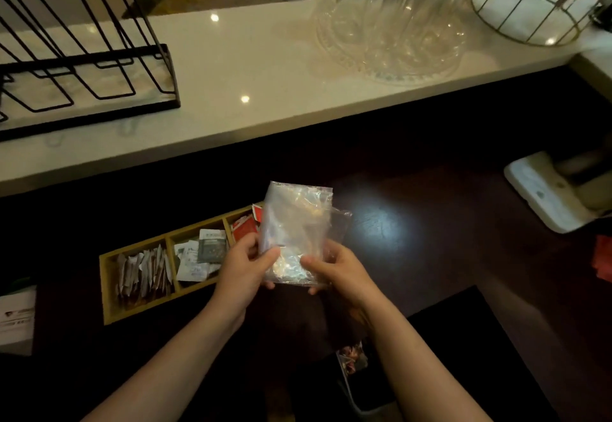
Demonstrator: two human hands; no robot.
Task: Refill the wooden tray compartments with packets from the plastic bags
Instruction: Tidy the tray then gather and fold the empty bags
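Both hands grasp one clear bag (pixel 296 236) by its lower edge, left hand (pixel 243 264) and right hand (pixel 334 267) pinching opposite corners. The tray (pixel 111 286) lies on the dark desk (pixel 430 223) left of the bag, long axis running left to right. Left hand is nearer; bag overlaps the tray's right compartment.

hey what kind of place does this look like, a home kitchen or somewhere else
Probably a café or hotel drinks counter, not a home kitchen: a wooden tray of sorted packets, a black wire rack and a glass dome on a pale stone counter.
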